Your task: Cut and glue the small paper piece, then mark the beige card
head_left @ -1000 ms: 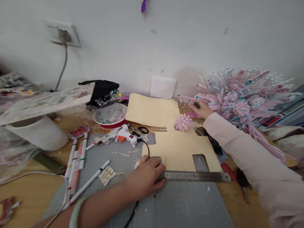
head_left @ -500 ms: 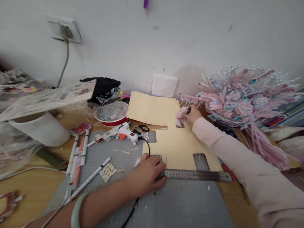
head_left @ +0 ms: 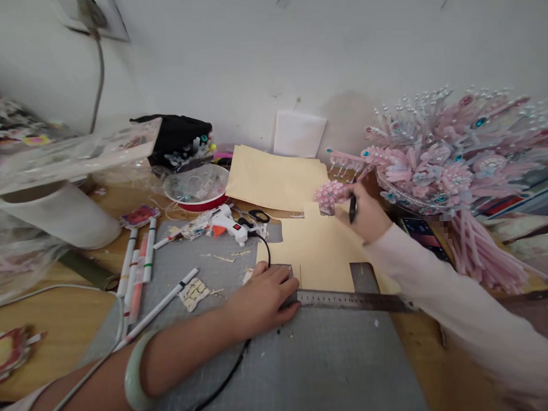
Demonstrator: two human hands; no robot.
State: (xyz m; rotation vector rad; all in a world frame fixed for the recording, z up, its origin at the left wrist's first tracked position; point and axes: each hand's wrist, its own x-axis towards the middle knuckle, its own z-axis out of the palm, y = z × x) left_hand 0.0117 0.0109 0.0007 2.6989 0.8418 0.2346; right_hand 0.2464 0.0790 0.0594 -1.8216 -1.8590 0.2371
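Head view: I see the left hand [head_left: 263, 299] laid flat, not gripping, pressing down the left end of the steel ruler [head_left: 349, 300] at the near edge of the tan card [head_left: 320, 252] — the right hand [head_left: 368, 215] clutches a black pen [head_left: 352, 207] and pinches a pink beaded flower [head_left: 330, 194] over the card's far edge.

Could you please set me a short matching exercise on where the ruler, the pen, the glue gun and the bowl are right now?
Things:
1 ruler
2 pen
3 glue gun
4 bowl

Places:
A in the right hand
B lying on the grey mat, at its far edge
C one end pressed under the left hand
D on the wooden table, beyond the mat

Pairs: 1-C, 2-A, 3-B, 4-D.
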